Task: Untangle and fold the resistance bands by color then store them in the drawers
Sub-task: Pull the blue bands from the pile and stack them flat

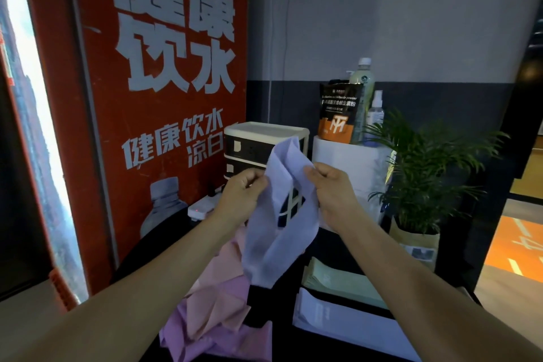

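Two hands up in front of you, both on the same lavender band [282, 214]: your left hand [241, 197] pinches its left edge with curled fingers, and your right hand [332, 191] grips the right edge the same way. The band hangs between them as an open loop, top corner poking up above your knuckles, bottom end dangling down toward the black table [323, 247]. You can see the drawers [249, 144] right through the loop, sitting at the back of the table against the red poster [164, 97]. Below your left arm there's a messy pile of pink bands [217, 311], some paler and some more purple-pink, all still crumpled together. Over on the right side of the table, a green band [340, 282] lies folded flat, and a white-lavender one [338, 320] lies folded just in front of it, closer to you. Behind those there's a white box [352, 161] with an orange pouch [338, 114], a bottle [364, 76] and a spray bottle [376, 112] on top. A potted plant [420, 167] stands just to the right of the box.
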{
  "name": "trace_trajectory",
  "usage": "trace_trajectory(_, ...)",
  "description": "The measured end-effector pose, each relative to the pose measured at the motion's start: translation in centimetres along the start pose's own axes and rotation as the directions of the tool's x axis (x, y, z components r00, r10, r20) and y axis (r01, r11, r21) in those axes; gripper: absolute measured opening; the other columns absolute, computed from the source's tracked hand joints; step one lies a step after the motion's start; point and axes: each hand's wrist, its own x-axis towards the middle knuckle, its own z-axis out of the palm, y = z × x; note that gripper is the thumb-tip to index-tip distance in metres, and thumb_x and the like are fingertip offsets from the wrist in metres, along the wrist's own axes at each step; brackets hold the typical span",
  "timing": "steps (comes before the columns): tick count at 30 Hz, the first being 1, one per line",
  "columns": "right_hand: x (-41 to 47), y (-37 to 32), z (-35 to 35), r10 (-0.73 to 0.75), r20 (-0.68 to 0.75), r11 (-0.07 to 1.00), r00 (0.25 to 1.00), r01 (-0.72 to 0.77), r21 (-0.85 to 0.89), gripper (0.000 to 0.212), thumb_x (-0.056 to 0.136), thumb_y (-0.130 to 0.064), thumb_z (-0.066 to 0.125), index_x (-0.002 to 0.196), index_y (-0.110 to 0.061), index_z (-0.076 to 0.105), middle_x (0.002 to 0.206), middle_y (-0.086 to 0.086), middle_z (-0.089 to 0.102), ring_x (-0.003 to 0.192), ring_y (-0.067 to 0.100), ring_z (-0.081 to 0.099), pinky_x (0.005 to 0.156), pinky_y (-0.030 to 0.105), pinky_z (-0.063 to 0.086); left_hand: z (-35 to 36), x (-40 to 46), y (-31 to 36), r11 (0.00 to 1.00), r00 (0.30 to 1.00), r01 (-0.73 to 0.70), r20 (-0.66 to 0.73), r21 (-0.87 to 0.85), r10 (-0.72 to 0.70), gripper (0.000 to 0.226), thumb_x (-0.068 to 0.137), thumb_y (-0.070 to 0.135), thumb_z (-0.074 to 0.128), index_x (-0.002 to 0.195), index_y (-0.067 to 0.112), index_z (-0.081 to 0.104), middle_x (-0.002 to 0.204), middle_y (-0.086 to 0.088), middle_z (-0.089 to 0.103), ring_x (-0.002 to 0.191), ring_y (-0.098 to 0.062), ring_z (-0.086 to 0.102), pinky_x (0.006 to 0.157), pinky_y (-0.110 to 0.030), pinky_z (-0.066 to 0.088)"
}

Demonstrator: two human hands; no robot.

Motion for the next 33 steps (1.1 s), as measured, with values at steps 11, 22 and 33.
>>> trace_trajectory(11, -1.1, 0.4, -0.4, -0.317, 0.140, 0.894, 0.938, 0.345, -0.286, 0.026, 0.094, -0.007, 0.049, 0.080, 0.013, 0.058, 0.070, 0.025, 0.051, 0.063, 0.017, 0.042, 0.062, 0.026, 0.037, 1.5, -0.9, 1.4, 0.960, 0.976, 0.188, 0.146, -0.209, -0.160, 0.030, 0.093, 0.027, 0.054, 0.121, 0.019, 0.052, 0.114, -0.004, 0.062, 0.105, -0.020, 0.061, 0.092, -0.038, 0.051)
trace_trajectory(22, -2.2, -2.5, -0.7, -0.153, 0.160, 0.983, 0.975, 0.166, -0.073, 0.017, 0.095, -0.014, 0.049, 0.105, -0.012, 0.063, 0.092, 0.004, 0.065, 0.074, 0.010, 0.060, 0.066, 0.019, 0.050, 0.4, -0.8, 2.8, 0.998, 0.987, 0.041, 0.156, 0.049, -0.048, 0.023, 0.098, 0.024, 0.043, 0.115, 0.014, 0.056, 0.110, -0.007, 0.063, 0.101, -0.020, 0.059, 0.086, -0.033, 0.048)
trace_trajectory(33, -1.4, -4.5, -0.5, -0.240, 0.082, 0.925, 0.967, 0.254, -0.284, 0.004, 0.085, -0.009, 0.064, 0.088, -0.008, 0.065, 0.067, -0.005, 0.055, 0.060, 0.009, 0.048, 0.063, 0.021, 0.044, -0.2, -1.5, 4.1, 0.997, 0.957, -0.070, 0.285, 0.040, 0.056, 0.021, 0.098, 0.014, 0.042, 0.113, 0.018, 0.056, 0.100, -0.001, 0.067, 0.087, -0.013, 0.065, 0.073, -0.022, 0.055)
